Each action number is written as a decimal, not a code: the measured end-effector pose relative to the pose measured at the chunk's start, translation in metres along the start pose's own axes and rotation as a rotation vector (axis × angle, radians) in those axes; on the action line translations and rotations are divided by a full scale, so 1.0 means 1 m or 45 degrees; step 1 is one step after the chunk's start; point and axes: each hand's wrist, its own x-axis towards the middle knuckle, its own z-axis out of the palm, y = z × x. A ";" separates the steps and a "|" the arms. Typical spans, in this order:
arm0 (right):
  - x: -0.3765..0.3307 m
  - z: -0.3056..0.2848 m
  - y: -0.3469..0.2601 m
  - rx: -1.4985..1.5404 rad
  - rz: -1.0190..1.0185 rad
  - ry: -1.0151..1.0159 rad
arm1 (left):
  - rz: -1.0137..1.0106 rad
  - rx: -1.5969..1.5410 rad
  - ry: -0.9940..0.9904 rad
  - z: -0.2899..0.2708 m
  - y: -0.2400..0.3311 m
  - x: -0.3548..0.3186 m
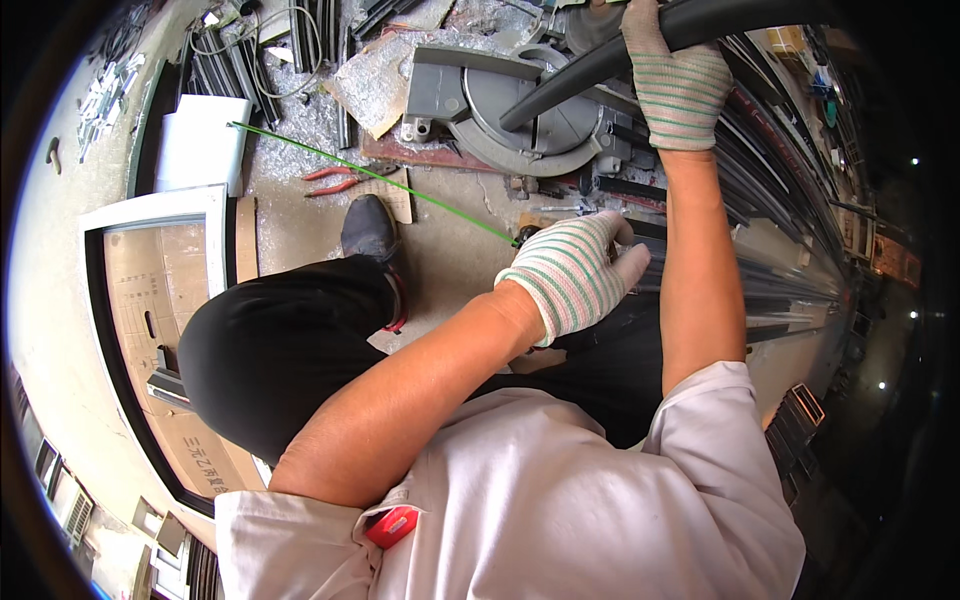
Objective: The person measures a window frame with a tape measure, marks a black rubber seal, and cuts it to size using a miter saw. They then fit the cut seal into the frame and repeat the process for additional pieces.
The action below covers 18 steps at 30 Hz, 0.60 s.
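Dark bar (600, 65): right hand (684, 92) raised, curled round it; left hand (575, 272) half-curled, hold unclear.

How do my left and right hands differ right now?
Placement: left hand is near mid-frame; right hand is up by the top edge.
Nearby: left hand is at the near end of a thin green strip; right hand is against a dark curved bar.
Arm: left hand's forearm slants across the body; right hand's reaches nearly straight up the picture.
Shared: striped knit gloves.
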 end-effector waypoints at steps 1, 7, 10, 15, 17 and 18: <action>0.001 -0.004 0.001 -0.100 0.100 -0.067 | -0.005 -0.006 -0.003 0.001 -0.001 0.001; 0.012 -0.033 0.070 -1.219 -1.017 -0.109 | -0.004 -0.128 0.063 -0.005 -0.009 0.006; -0.002 -0.038 0.022 -0.339 -0.099 0.056 | -0.073 -0.335 0.101 -0.016 -0.008 0.004; -0.020 -0.052 -0.047 0.619 0.704 0.575 | 0.027 -0.485 0.397 -0.025 -0.015 0.017; -0.032 -0.056 -0.041 0.766 0.836 0.645 | 0.170 -0.682 0.566 -0.025 -0.011 0.018; -0.038 -0.058 -0.038 0.823 0.928 0.685 | 0.146 -0.800 0.546 -0.029 -0.005 0.018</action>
